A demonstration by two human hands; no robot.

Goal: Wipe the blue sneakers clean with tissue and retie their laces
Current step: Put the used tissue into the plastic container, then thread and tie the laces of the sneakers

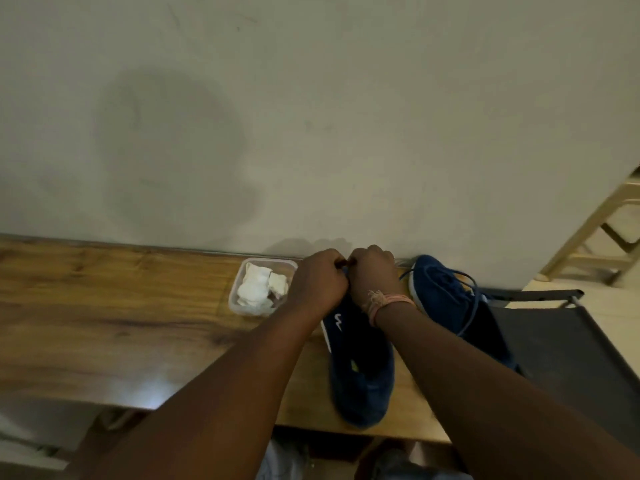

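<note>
1. Plain grey wall (311, 116) fills the upper view, marked by a broad darker patch; a pale wooden frame (595, 237) stands at far right.
2. Wooden table (104, 323) runs along the wall's foot, with a dark chair seat (571, 348) just beside its right end.
3. Near sneaker (360, 375), blue, lies on the table with its toe toward the wall; second sneaker (446, 299) lies just right of it, its lace (474, 306) loose and trailing.
4. Clear tub (242, 306) of crumpled white tissue (256, 292) sits just left of the near sneaker.
5. Left hand (320, 282) and right hand (375, 277), fingers curled, meet knuckle to knuckle over the near sneaker's lacing; each appears to pinch a lace end, mostly hidden.
6. Judgement: retying is in hand on the near sneaker. Next move calls for drawing the knot snug, then lacing the second sneaker.
</note>
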